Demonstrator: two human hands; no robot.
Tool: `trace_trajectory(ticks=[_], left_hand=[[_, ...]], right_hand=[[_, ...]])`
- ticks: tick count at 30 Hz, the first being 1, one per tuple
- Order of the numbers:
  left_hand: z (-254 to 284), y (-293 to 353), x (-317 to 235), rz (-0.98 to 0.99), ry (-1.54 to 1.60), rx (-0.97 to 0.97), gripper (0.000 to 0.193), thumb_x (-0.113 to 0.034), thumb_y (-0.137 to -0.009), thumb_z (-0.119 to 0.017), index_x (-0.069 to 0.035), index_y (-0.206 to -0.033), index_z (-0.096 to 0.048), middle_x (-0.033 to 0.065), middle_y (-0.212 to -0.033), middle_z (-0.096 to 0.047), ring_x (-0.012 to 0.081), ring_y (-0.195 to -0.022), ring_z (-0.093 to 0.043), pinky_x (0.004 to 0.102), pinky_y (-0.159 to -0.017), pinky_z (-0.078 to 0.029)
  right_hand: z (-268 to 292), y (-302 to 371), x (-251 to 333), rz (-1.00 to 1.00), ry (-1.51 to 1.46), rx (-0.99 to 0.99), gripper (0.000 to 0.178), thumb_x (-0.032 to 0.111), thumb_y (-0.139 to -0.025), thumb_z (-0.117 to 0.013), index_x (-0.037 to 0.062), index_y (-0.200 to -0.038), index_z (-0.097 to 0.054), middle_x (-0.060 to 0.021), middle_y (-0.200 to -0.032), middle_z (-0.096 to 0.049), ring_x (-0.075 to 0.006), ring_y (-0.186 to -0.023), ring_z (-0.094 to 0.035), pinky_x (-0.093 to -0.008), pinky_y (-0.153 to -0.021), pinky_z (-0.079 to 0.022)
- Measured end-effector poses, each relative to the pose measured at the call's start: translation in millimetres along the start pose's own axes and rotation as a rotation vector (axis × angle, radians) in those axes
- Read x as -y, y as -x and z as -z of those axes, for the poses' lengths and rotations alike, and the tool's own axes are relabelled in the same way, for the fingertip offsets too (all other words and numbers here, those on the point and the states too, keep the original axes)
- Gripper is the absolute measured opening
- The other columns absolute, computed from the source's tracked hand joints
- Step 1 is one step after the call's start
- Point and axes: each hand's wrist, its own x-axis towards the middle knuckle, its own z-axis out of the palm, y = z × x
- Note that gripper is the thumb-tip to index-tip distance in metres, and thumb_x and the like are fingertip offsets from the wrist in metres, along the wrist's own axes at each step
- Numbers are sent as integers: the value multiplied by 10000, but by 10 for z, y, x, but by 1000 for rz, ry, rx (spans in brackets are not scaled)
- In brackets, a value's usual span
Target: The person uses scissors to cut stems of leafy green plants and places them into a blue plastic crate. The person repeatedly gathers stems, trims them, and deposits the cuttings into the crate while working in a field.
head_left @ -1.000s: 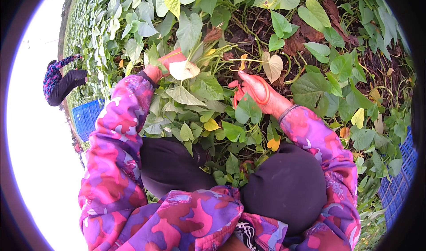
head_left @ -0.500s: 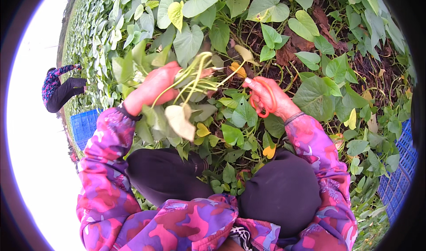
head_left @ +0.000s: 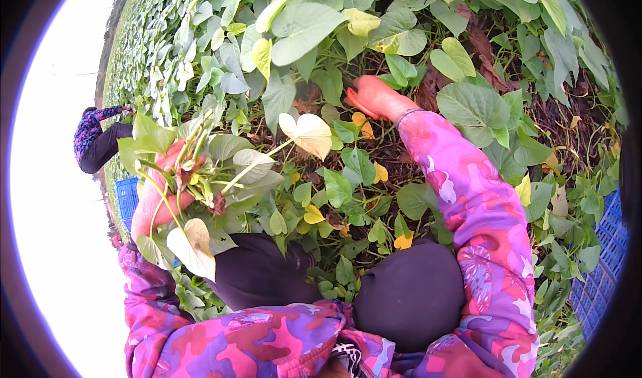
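My left hand (head_left: pixel 156 201) is closed round a bunch of leafy vine cuttings (head_left: pixel 253 167), lifted over my left knee. The cut stem ends point toward me, and pale yellowish leaves stick out of the bunch. My right hand (head_left: pixel 378 97) reaches forward, low among the growing vines (head_left: pixel 473 104), with its fingers curled round scissors. An orange-red handle loop (head_left: pixel 360 104) shows at the fingers; the blades are hidden by leaves and the hand.
Blue plastic crates stand at the left (head_left: pixel 126 201) and the right (head_left: pixel 600 264). A co-worker (head_left: pixel 97 137) bends over the plants at far left. Dense heart-shaped leaves cover the ground, with brown dry stems (head_left: pixel 568 134) at right. My dark-clad knees (head_left: pixel 409 294) are close below.
My left hand has moved left and toward me with the bunch, turning its stem ends into view. My right hand has gone forward and slightly left into the leaves with the scissors.
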Motion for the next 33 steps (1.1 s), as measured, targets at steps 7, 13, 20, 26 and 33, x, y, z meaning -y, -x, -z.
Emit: trace_trajectory(ticks=[7, 13, 20, 26, 33], left_hand=[[-429, 33, -427, -498, -878, 431, 267, -151, -721, -717, -44, -899, -550, 174, -803, -564, 398, -739, -565, 455, -673, -458], [-997, -979, -235, -681, -860, 449, 362, -106, -725, -679, -84, -1066, -558, 214, -1291, -506, 441, -868, -619, 473, -766, -528], [-523, -2189, 635, -595, -1041, 145, 230, -181, -788, -634, -115, -1007, -609, 119, -1018, -654, 340, -1078, -564, 427, -867, -516], [-546, -2290, 1194, -729, -962, 100, 289, -103, -719, -663, -102, -993, -571, 145, -1020, -600, 376, -955, -598, 462, -812, -522], [-647, -2091, 985, -497, -981, 59, 427, -86, -698, -692, -108, -1103, -561, 167, -1111, -571, 390, -931, -615, 453, -814, -526]], right_hand=[[-314, -23, 187, 12, 360, 154, 278, 268, -826, -600, 24, -893, -713, -227, -945, -684, -359, -878, -680, -439, -752, -547], [-373, 129, 131, 55, 147, 131, 189, 208, -805, -596, 77, -852, -725, -181, -883, -692, -340, -819, -684, -434, -696, -547], [-355, 119, 23, 11, 296, 57, 254, 220, -859, -561, 19, -939, -693, -218, -954, -679, -378, -915, -664, -454, -796, -533], [19, 226, -117, -22, 38, 63, 391, 350, -806, -704, -17, -929, -643, -200, -757, -653, -324, -687, -661, -427, -639, -536], [331, 213, -8, -423, -542, 178, 438, 477, -865, -663, 70, -1012, -596, 32, -613, -432, -74, -482, -464, -302, -464, -552]])
